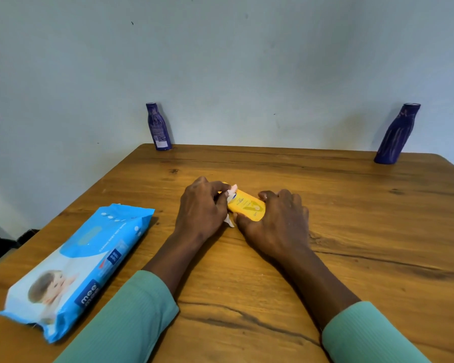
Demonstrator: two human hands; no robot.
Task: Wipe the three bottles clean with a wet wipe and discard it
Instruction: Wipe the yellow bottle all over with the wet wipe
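Observation:
A yellow bottle (pixel 248 207) lies on its side in the middle of the wooden table (pixel 351 231). My right hand (pixel 278 221) grips its near end from the right. My left hand (pixel 202 208) holds a white wet wipe (pixel 231 195) against the bottle's far end; most of the wipe is hidden under the fingers. Two dark purple bottles stand upright at the table's far edge, one at the back left (pixel 158 127) and one at the back right (pixel 397 134).
A blue pack of baby wet wipes (pixel 81 265) lies flat near the table's left edge. A pale wall rises right behind the table. The table's left edge drops to a dark floor area.

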